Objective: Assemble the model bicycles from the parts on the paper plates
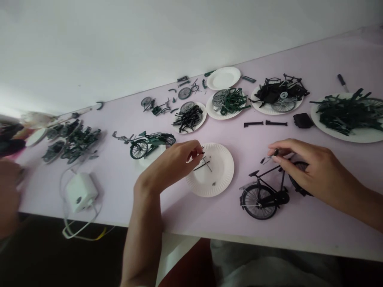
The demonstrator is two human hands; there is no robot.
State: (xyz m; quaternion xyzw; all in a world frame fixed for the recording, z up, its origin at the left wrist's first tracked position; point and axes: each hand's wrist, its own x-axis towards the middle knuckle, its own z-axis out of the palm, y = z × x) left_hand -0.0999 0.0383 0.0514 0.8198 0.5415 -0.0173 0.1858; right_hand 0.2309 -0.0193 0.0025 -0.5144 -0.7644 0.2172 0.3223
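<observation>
A black model bicycle [269,195] stands on the pink table at the right, with a grey rear fender. My right hand [302,159] pinches its handlebar, and the palm hides part of the front wheel. Over the left edge of a white paper plate [223,179], my left hand [182,157] is closed, with a small black part [203,150] at its fingertips. Thin rods [206,164] and a tiny dark piece [213,183] lie on that plate.
Plates of dark parts line the back, with a large one [353,137] at the right. A green model bicycle [146,145], more parts [79,143] and a white box with cables [80,191] are leftward. Someone's blurred arm [7,195] is at the far left.
</observation>
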